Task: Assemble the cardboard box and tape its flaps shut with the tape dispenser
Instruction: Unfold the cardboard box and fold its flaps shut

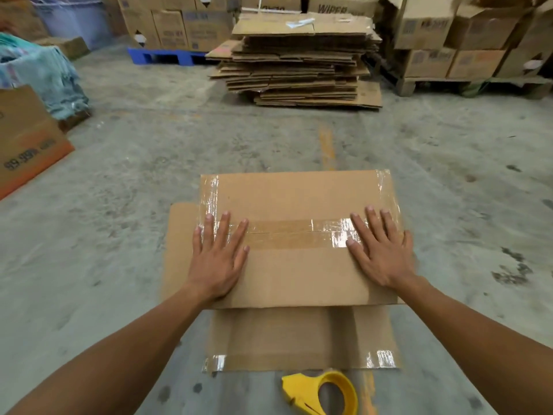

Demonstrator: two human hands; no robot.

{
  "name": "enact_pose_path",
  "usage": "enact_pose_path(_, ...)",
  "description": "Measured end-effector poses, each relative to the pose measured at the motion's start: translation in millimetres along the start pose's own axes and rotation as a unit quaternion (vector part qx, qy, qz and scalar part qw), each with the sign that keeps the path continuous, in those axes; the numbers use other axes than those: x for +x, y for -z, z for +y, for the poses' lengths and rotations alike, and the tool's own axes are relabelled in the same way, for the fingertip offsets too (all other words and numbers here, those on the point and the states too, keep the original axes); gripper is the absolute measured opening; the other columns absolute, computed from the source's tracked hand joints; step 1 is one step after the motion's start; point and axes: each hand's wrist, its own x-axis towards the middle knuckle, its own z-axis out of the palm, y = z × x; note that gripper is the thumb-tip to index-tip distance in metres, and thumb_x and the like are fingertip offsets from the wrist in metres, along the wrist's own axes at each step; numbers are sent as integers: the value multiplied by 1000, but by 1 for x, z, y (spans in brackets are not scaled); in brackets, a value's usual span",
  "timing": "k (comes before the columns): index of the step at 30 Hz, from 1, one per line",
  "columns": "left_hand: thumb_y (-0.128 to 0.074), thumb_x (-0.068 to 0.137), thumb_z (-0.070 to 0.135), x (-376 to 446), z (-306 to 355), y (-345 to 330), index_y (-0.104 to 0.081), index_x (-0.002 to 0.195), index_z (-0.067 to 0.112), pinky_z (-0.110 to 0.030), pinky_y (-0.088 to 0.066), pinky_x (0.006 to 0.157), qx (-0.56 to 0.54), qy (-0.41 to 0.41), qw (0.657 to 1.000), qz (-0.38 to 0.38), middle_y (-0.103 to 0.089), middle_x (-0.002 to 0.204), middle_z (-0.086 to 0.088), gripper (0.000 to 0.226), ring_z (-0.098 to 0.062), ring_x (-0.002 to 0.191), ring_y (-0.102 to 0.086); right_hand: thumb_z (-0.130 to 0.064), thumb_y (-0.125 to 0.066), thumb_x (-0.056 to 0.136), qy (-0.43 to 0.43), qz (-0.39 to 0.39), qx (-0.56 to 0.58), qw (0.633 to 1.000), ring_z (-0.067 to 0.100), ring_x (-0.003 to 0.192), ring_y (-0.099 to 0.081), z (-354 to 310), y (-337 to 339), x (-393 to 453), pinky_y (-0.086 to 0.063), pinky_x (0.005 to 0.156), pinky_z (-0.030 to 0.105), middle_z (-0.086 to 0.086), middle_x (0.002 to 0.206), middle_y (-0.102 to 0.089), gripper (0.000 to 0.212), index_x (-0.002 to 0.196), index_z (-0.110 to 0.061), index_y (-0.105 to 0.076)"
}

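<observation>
So right now I've got the cardboard box [299,241] sitting on the concrete floor [119,235] straight in front of me, taped face up. Both hands are flat on top of it, fingers spread wide, gripping nothing at all. My left hand [220,259] presses near the box's left end and my right hand [380,253] near its right end, each with fingertips on the strip of clear tape [299,233] running along the centre seam. My guess is that's about rubbing the tape down so it sticks, and keeping the flaps level while I do it.

More clear tape runs over the box's left and right edges, so this face looks pretty much sealed. A flap sticks out past the box's left end, and there's taped cardboard showing below its near edge too.

The yellow tape dispenser [321,393] lies on the floor just on my side of the box, untouched. Beyond the box's far edge, well apart, there's a stack of flattened cartons [299,61].
</observation>
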Motion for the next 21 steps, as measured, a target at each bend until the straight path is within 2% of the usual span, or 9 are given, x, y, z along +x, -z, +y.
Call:
enact_pose_path(4, -11, 98, 56, -4, -4, -8, 7, 153, 42, -54, 5, 118, 9, -4, 1000, 8, 18, 162, 2, 59, -29, 147, 22, -70, -4, 88, -4, 11, 2, 1000, 14, 149, 17, -2, -13, -5, -9, 112, 62, -15, 162, 14, 66, 151, -51, 5)
enact_pose_path(8, -14, 98, 54, 1, -3, -8, 0, 154, 40, -54, 3, 118, 12, -4, 1000, 13, 10, 164, 0, 59, -30, 148, 17, -70, -7, 88, -8, 18, 16, 1000, 12, 149, 16, -3, -14, 0, -9, 112, 62, -18, 162, 12, 65, 150, -52, 2)
enact_pose_path(11, -19, 98, 54, 0, -4, -10, -7, 154, 40, -53, -2, 119, 10, -4, 1000, 27, 1, 165, 0, 59, -31, 150, 8, -70, -20, 88, -11, 55, 49, 997, 10, 149, 6, -2, -15, 2, -14, 111, 59, -18, 163, -2, 63, 149, -52, -15)
enact_pose_path(14, -28, 96, 54, 1, -7, -5, -20, 152, 41, -50, -16, 114, 12, -7, 999, 49, -19, 162, 0, 59, -31, 148, -12, -65, -30, 89, -33, 104, 82, 991, 12, 148, -10, -2, -15, 2, -21, 109, 53, -10, 160, -20, 59, 145, -48, -31)
enact_pose_path(16, -31, 94, 54, 7, -10, 0, -27, 151, 35, -47, -26, 105, 13, 6, 998, 61, -31, 155, 1, 60, -29, 142, -24, -61, -30, 91, -50, 102, 67, 991, 16, 148, -8, -4, -17, 5, -19, 110, 53, -5, 161, -16, 59, 148, -45, -27)
enact_pose_path(18, -29, 95, 51, 11, -10, 1, -29, 151, 28, -45, -28, 102, -4, 21, 997, 75, -36, 151, 1, 60, -28, 139, -28, -56, -27, 96, -57, 95, 52, 992, 19, 150, 0, -5, -20, 8, -11, 114, 56, -4, 164, -4, 58, 152, -44, -18)
enact_pose_path(21, -23, 98, 44, 7, -10, -7, -22, 154, 20, -47, -21, 114, -5, 5, 997, 78, -26, 158, -4, 61, -27, 147, -18, -46, -18, 100, -83, 103, 77, 988, 19, 150, 10, -5, -24, 12, 1, 118, 59, -1, 165, 7, 58, 156, -34, -8)
